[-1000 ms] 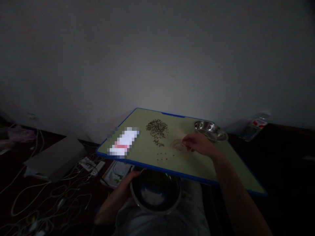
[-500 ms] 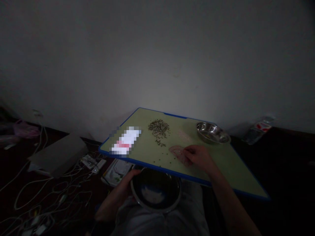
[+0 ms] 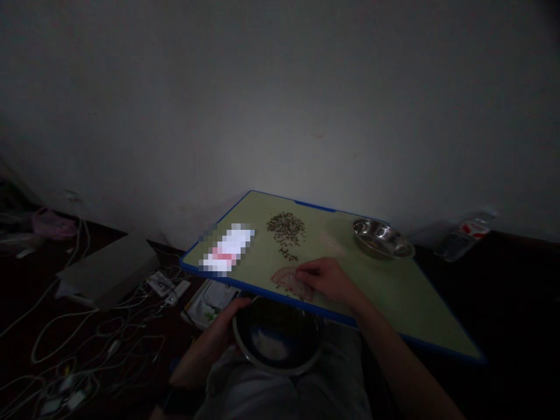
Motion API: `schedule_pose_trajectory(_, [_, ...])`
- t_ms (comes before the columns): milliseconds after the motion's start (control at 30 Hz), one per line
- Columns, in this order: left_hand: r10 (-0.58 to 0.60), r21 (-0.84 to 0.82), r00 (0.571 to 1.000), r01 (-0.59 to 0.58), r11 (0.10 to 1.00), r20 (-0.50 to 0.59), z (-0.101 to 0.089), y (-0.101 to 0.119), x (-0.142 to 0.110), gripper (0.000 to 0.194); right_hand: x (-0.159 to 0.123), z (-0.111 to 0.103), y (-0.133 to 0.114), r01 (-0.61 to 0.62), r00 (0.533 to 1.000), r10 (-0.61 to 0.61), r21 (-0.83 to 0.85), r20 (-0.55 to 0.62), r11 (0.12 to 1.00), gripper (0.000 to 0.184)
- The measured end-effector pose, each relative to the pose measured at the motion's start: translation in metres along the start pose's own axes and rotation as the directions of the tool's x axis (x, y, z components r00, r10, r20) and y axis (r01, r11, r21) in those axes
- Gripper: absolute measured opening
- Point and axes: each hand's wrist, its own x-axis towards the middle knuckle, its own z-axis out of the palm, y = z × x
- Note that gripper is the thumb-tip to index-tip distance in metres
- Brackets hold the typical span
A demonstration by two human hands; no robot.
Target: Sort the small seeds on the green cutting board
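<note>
My right hand [image 3: 326, 278] rests on the green board [image 3: 394, 286], fingers pinched on a clear pink protractor [image 3: 289, 281] that lies flat near the board's front edge. A heap of small dark seeds [image 3: 286, 226] sits on the board behind it, with a few stray seeds [image 3: 289, 254] closer. My left hand [image 3: 227, 321] grips the rim of a steel bowl [image 3: 277, 341] held under the board's front edge, over my lap. Something pale lies inside that bowl.
A second steel bowl [image 3: 382, 238] stands at the board's far right. A blurred white and pink packet [image 3: 227, 249] lies at its left. A plastic bottle [image 3: 466, 233] lies right of the board. Cables [image 3: 87, 344] and a grey box [image 3: 107, 271] cover the floor left.
My right hand has dragged the protractor across the board, left and toward the front edge above the bowl, sweeping the stray seeds along. The left hand and its bowl have stayed put.
</note>
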Motion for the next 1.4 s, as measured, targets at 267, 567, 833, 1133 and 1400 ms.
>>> schedule_pose_trajectory(267, [-0.013,-0.055,1.0,0.014,0.998,0.023,-0.002,-0.003,0.003,0.021,0.005,-0.002,-0.004,0.084,0.989,-0.094,0.09,0.114,0.992,0.028])
schedule_pose_trajectory(567, [-0.021,-0.002,0.999,0.021,1.0,0.037,-0.001,-0.003,0.003,0.026,0.006,-0.001,0.0,0.039,0.992,-0.059,0.182,0.108,0.983,0.028])
schedule_pose_trajectory(833, [-0.035,-0.013,0.999,0.035,0.999,0.025,-0.004,-0.005,0.007,0.026,0.003,-0.009,0.01,0.034,0.997,-0.045,0.156,0.065,0.987,0.031])
schedule_pose_trajectory(1133, [-0.036,0.008,0.998,0.036,0.999,0.058,-0.005,-0.007,0.008,0.028,0.033,-0.036,0.025,0.083,0.996,-0.084,-0.224,0.003,0.971,0.028])
schedule_pose_trajectory(1400, [-0.011,0.015,0.995,0.01,1.0,0.097,-0.011,-0.012,0.014,0.028,0.067,-0.041,0.013,0.094,0.995,-0.086,-0.22,0.047,0.971,0.027])
